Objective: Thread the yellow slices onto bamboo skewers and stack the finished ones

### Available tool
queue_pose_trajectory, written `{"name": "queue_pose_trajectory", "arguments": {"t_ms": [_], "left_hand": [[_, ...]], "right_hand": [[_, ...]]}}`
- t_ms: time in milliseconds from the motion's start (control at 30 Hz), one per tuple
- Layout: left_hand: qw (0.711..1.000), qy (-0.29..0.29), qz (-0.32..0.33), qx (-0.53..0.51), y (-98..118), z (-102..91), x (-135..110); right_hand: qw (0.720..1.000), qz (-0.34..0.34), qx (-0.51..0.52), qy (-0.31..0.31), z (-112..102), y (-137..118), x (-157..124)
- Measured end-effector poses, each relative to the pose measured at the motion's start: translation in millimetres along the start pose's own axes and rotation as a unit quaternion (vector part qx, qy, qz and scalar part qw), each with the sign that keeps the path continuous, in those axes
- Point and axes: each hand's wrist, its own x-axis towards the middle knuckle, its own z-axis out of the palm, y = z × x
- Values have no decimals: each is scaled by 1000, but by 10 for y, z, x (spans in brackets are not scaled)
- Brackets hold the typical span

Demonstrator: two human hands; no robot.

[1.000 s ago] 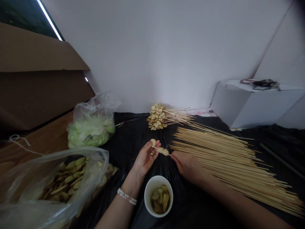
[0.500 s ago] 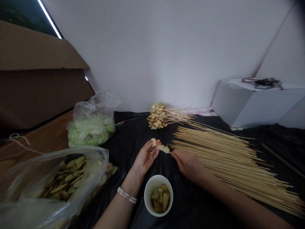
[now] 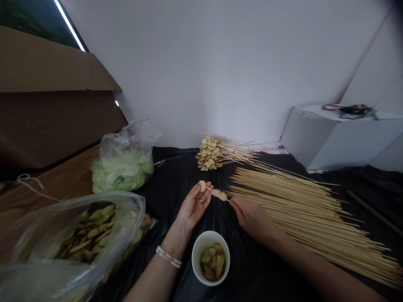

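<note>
Black sheet (image 3: 176, 178): spread beneath the skewers and cup.
Bare skewers (image 3: 302, 214): broad bed on the right, laid side by side.
Open bag (image 3: 40, 279): clear plastic, near left, potato-like slices (image 3: 91, 237) inside.
Bag of greens (image 3: 121, 170): far left, beyond the open bag.
Loaded skewers (image 3: 209, 153): heaped far centre, slices at the left end, sticks pointing right.
Right hand (image 3: 252, 216): fingers closed on the held skewer.
Left hand (image 3: 191, 209): palm up, fingers loosely curled, thumb and fingers gripping a single slice.
White cup (image 3: 195, 268): upright, near centre, partly filled with slices.
Held skewer (image 3: 229, 200): between the hands, several slices threaded on it — tip against the single slice.
Single slice (image 3: 202, 186): at the left fingertips — whether pierced, cannot tell.
</note>
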Motion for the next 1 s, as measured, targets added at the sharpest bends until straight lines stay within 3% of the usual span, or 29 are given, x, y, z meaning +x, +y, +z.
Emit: {"name": "queue_pose_trajectory", "arguments": {"t_ms": [500,1000], "left_hand": [[1000,15,0,-7,28,18,-8],[997,21,42,57,27,5,-6]], "right_hand": [[1000,-8,-1,5,9,12,-2],[999,-20,-30,2,17,36,-6]]}}
